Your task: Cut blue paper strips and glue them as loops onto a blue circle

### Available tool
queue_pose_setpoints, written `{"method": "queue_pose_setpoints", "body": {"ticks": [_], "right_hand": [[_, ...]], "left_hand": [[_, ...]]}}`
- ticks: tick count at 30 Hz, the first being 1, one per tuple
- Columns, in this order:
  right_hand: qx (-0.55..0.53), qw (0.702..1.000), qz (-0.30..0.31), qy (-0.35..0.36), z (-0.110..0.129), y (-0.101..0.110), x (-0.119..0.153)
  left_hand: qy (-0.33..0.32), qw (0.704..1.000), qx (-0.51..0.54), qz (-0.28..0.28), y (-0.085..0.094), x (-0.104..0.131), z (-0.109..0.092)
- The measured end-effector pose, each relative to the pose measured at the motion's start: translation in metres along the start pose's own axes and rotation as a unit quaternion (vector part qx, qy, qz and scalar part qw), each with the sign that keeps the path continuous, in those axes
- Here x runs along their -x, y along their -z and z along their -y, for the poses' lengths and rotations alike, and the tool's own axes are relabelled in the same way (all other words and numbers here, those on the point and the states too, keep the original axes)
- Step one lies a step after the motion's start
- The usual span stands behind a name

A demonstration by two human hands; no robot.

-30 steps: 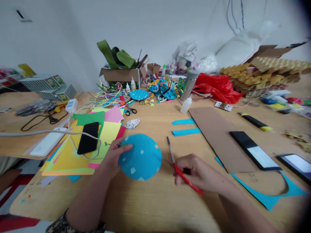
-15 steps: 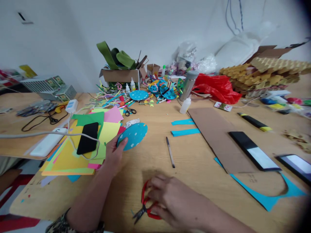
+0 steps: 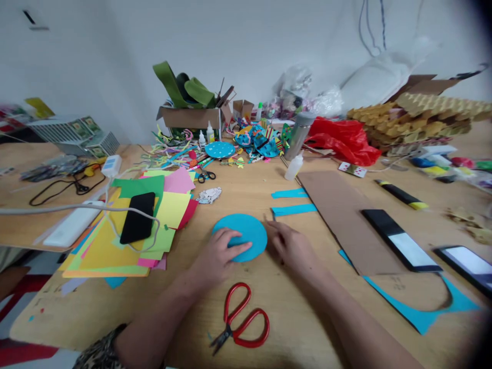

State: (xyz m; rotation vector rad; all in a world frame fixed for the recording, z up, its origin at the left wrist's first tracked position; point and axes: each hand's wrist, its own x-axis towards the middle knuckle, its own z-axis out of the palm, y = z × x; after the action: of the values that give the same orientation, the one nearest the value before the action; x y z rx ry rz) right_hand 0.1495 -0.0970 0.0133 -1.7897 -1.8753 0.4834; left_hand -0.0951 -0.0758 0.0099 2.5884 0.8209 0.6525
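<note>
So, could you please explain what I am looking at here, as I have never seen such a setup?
Of course. There is no machine: these are a person's bare hands, seen from a camera worn on that person's head. The left hand rests on a blue paper disc. The right hand is just right of it; whether it holds anything is unclear. Red-handled scissors lie nearer the person on the table. Coloured paper lies to the left, brown cardboard to the right.

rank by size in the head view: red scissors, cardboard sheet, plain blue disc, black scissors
1. Cardboard sheet
2. Plain blue disc and red scissors: too alike to rank, scissors nearer the camera
3. Black scissors
</note>
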Motion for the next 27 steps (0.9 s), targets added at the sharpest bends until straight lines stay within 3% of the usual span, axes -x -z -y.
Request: {"method": "queue_pose_setpoints", "body": {"ticks": [2, 4, 7, 9, 12, 16, 21, 27], "right_hand": [[-0.127, 0.989, -0.061, -0.036, -0.003, 0.007, -0.001], [-0.259, 0.960, -0.093, -0.051, -0.005, 0.012, -0.003], [-0.375, 0.920, -0.116, -0.013, -0.007, 0.013, -0.006], [-0.378, 0.918, -0.120, 0.003, -0.008, 0.010, -0.007], [-0.283, 0.955, -0.090, 0.003, -0.007, 0.006, -0.004], [-0.056, 0.994, -0.057, 0.075, -0.001, 0.007, 0.003], [0.119, 0.969, -0.005, 0.216, 0.001, 0.011, 0.004], [0.171, 0.955, -0.006, 0.243, -0.008, 0.005, 0.002]], "left_hand": [[-0.012, 0.998, 0.001, 0.055, -0.002, -0.002, -0.002], [-0.022, 0.997, 0.009, 0.077, 0.000, -0.003, 0.000], [0.038, 0.999, -0.004, 0.025, 0.007, -0.002, 0.012], [0.101, 0.994, -0.021, -0.038, 0.011, 0.000, 0.024], [0.206, 0.975, -0.047, -0.073, 0.012, 0.003, 0.038], [0.218, 0.974, -0.047, -0.036, 0.010, 0.003, 0.039], [0.206, 0.977, -0.049, -0.005, 0.011, 0.001, 0.031], [0.196, 0.979, -0.051, 0.003, 0.010, 0.001, 0.033]]}}
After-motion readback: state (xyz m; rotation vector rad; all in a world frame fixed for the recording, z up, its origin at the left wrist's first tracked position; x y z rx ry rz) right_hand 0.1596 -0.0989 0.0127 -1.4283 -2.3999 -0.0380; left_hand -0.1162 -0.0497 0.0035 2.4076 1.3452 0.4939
